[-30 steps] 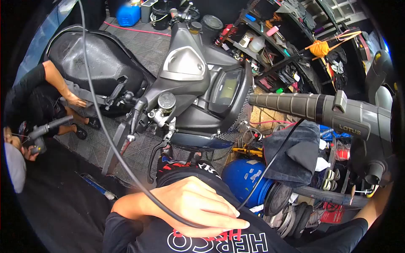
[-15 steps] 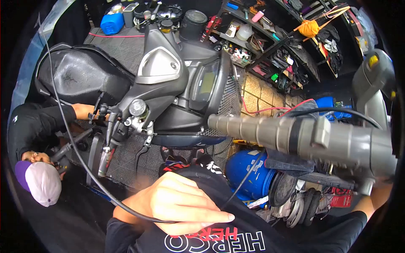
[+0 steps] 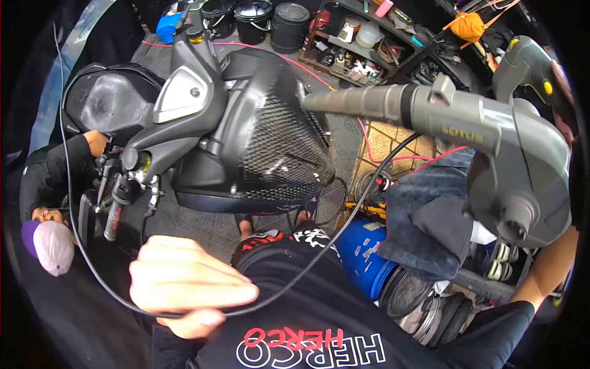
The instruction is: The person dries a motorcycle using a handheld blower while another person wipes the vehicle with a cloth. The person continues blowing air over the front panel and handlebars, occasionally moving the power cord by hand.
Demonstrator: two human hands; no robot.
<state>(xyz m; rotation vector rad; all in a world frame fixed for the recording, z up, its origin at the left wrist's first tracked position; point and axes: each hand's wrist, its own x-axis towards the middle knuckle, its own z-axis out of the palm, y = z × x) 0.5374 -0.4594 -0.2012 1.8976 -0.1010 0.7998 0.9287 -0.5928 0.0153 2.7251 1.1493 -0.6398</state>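
The left hand (image 3: 190,286) is clamped on a long, thin, black cable (image 3: 258,306) above a black shirt (image 3: 350,320). Next, the mesh front (image 3: 276,144) of a black motorcycle (image 3: 228,132) faces the stepped nozzle (image 3: 362,104) of a grey plastic LOTUS blower (image 3: 479,123); at far right, I cannot tell the shadowed right hand's (image 3: 563,101) grip.

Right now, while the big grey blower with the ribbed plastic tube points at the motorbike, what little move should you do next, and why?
I'd probably sweep the grey ribbed plastic tube slowly across the black honeycomb-patterned front panel, because its tip lines up with that panel's edge. The bare left hand holds the thin black cord off to the side, so it seems clear.
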